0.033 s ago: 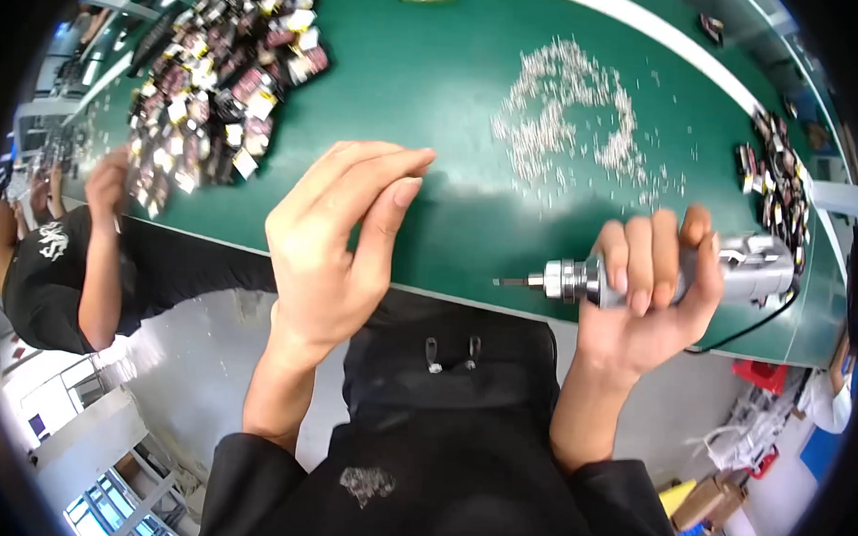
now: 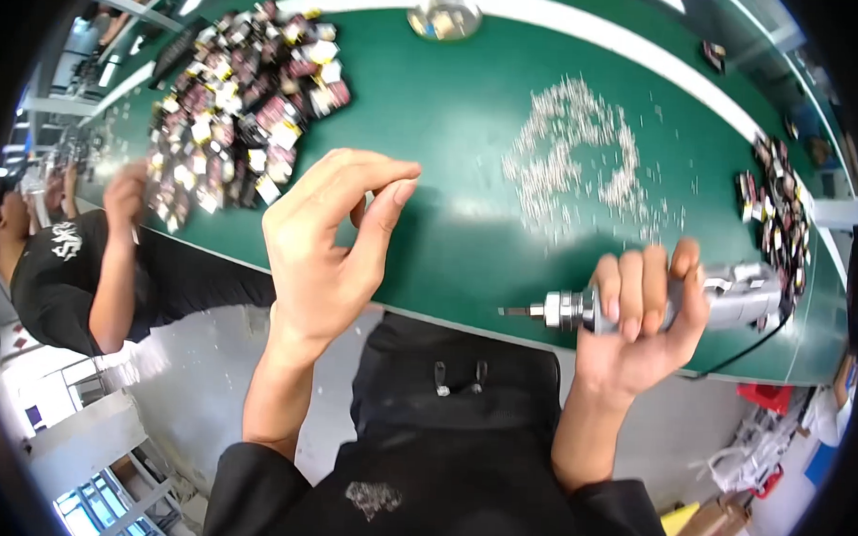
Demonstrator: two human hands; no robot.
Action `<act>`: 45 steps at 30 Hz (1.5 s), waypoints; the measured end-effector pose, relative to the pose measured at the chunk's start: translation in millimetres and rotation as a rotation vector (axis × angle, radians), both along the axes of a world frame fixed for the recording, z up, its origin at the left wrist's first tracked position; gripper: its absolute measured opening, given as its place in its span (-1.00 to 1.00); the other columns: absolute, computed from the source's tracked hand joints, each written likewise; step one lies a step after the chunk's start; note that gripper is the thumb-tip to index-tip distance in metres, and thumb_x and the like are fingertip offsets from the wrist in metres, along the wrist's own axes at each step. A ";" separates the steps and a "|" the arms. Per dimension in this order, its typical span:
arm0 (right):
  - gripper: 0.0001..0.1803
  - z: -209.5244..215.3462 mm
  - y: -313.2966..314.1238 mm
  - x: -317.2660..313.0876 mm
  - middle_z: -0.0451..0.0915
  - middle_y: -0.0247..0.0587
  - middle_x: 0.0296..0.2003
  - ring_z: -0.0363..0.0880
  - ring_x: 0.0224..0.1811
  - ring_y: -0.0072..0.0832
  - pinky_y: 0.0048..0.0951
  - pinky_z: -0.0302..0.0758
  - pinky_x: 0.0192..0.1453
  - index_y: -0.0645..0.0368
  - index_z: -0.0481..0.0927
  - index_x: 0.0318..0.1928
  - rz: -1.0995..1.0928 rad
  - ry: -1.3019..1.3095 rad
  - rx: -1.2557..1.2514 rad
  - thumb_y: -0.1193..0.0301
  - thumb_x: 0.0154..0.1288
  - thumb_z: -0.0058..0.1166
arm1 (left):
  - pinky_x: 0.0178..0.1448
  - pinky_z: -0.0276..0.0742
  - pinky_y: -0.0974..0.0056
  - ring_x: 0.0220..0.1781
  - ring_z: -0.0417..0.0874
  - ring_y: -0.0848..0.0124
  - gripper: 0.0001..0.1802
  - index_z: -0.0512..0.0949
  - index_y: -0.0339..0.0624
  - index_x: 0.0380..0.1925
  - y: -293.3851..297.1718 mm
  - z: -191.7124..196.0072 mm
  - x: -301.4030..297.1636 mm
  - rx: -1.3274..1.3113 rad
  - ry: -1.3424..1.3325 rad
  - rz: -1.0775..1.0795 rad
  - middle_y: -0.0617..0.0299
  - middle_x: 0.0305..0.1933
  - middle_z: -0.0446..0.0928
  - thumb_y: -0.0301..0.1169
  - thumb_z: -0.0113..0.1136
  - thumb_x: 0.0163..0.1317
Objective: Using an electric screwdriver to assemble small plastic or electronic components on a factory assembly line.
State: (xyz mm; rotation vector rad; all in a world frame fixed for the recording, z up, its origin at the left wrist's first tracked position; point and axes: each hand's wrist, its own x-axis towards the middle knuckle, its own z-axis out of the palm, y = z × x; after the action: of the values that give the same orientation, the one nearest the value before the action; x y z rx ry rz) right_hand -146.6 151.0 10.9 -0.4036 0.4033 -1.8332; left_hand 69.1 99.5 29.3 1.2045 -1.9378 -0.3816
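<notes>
The electric screwdriver (image 2: 635, 308) lies gripped in the right hand (image 2: 640, 323) at the green table's (image 2: 453, 127) near edge, while the left hand (image 2: 331, 241) hovers, fingertips pinched, perhaps on a screw, hardly moved since.

Even, bright overhead light is falling on the green table (image 2: 469, 203), glaring along its pale far rim. Fisheye bending is curving the table edge; black vignette is ringing the frame. The co-worker's hand (image 2: 125, 191), far left of the grip, is blurring.
</notes>
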 end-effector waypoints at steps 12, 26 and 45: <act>-0.88 -14.9 5.8 11.6 0.15 -0.45 -0.75 0.13 -0.78 -0.67 -0.55 0.23 -0.60 0.10 0.22 -0.33 0.053 -0.016 0.093 0.39 0.35 -0.18 | 0.01 0.48 0.01 -0.05 0.54 -0.07 -0.57 0.43 -0.33 -0.17 -297.6 9.5 83.3 0.094 -0.637 0.535 -0.17 -0.15 0.51 -0.23 0.23 0.08; -0.85 -19.5 13.3 7.1 0.18 -0.37 -0.76 0.16 -0.78 -0.56 -0.44 0.29 -0.56 0.13 0.23 -0.35 0.112 -0.056 0.127 0.39 0.29 -0.12 | 0.01 0.48 0.21 -0.11 0.60 0.13 -0.69 0.53 -0.38 -0.13 -238.5 12.7 53.5 -0.010 -0.477 0.050 -0.05 -0.14 0.57 -0.47 0.16 0.12; -0.94 -20.4 50.8 36.7 0.21 -0.39 -0.74 0.18 -0.76 -0.59 -0.49 0.27 -0.53 0.14 0.32 -0.28 0.264 0.065 0.131 0.44 0.32 -0.16 | -0.20 0.53 0.24 -0.22 0.55 0.21 -0.73 0.53 -0.35 -0.33 32.9 -21.3 -27.8 0.021 -0.262 -0.381 0.12 -0.19 0.55 -0.68 0.23 -0.14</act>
State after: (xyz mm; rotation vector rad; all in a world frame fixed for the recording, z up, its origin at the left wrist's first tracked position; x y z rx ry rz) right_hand -109.8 201.8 -9.5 -0.4065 0.4877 -1.5321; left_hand 41.3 132.3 8.0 0.9296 -2.4049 -0.4586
